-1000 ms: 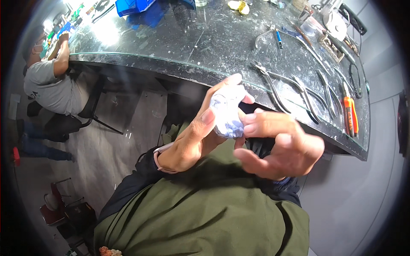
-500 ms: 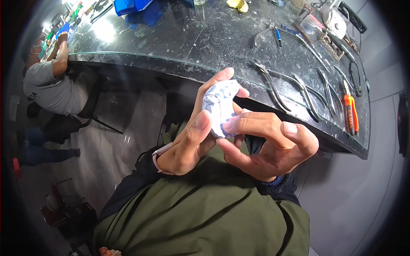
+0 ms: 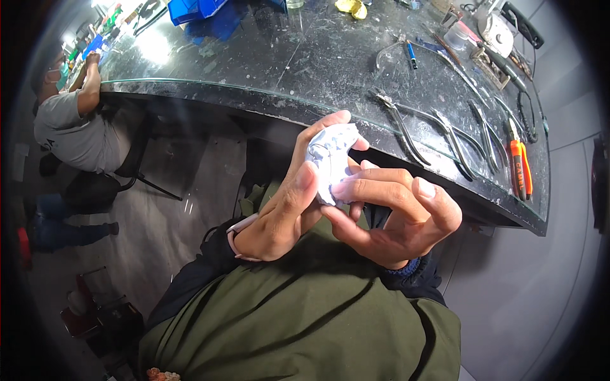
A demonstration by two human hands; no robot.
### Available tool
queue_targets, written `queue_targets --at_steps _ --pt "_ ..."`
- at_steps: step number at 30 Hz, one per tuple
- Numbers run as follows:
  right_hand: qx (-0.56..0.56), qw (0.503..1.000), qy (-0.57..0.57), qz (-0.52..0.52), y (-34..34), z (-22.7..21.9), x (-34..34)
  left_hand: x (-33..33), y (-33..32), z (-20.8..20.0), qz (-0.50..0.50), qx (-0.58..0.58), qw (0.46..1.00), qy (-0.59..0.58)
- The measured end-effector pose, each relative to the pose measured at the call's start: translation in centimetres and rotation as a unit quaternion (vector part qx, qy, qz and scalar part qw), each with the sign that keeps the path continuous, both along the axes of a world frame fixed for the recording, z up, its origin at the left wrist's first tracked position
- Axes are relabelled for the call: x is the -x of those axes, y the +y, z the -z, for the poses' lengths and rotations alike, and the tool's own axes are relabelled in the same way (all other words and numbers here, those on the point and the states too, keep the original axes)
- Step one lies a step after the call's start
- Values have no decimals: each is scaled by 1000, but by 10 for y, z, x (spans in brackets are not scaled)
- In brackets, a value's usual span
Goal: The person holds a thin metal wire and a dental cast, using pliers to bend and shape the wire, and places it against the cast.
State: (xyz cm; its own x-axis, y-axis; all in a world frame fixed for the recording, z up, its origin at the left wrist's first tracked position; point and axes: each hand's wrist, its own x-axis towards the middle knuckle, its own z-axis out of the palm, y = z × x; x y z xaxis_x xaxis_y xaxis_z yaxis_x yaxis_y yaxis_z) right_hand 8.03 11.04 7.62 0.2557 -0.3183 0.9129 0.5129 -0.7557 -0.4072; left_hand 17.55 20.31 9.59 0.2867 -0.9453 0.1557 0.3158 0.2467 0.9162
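Chalky, bluish-white plaster, by the look of it, makes up the lumpy block (image 3: pixel 332 143), raised just before the bench edge and taken here as the clock's centre. It is probably light, rigid and dry, with little slip; its thin ridges and corners could chip under a hard squeeze or a drop. Its thicker sides look like the safer hold, thumb against fingers, sparing the ridged face. A thin dark line crosses that face; whether drawn or a wire, I cannot tell.

The left hand (image 3: pixel 286 209) grasps the block, thumb pressed on its 8 o'clock side and fingers wrapped behind. The right hand (image 3: pixel 403 213) is half curled, fingertips touching the lower end at about 5 o'clock; whether they pinch or merely rest there is unclear.

Glass seems to cover the dark bench (image 3: pixel 254 70), scuffed and dusted with pale specks. Steel pliers (image 3: pixel 399 126) lie toward 2 and 3 o'clock, with orange-handled pliers (image 3: pixel 521 168) beyond them at 3. A blue-barrelled tool (image 3: pixel 412 56) lies toward 1, a yellow piece (image 3: pixel 351 7) at 12, blue bins (image 3: pixel 194 9) near 11. At 9 o'clock a co-worker (image 3: pixel 79 130) in a grey shirt sits along the bench; grey flooring (image 3: pixel 165 235) spreads at 8, and a pale wall (image 3: pixel 508 273) stands at 4.
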Motion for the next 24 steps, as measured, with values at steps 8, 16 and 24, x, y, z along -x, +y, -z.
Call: queue_targets --at_steps 8,16,24 --pt "6 999 19 -43 -5 -2 7 1 0 2 -3 14 1000 -1" --pt "-7 996 18 -83 -4 2 4 -5 1 6 36 35 999 -14" --pt "2 995 44 -94 -16 -9 7 -7 3 9 102 45 993 36"
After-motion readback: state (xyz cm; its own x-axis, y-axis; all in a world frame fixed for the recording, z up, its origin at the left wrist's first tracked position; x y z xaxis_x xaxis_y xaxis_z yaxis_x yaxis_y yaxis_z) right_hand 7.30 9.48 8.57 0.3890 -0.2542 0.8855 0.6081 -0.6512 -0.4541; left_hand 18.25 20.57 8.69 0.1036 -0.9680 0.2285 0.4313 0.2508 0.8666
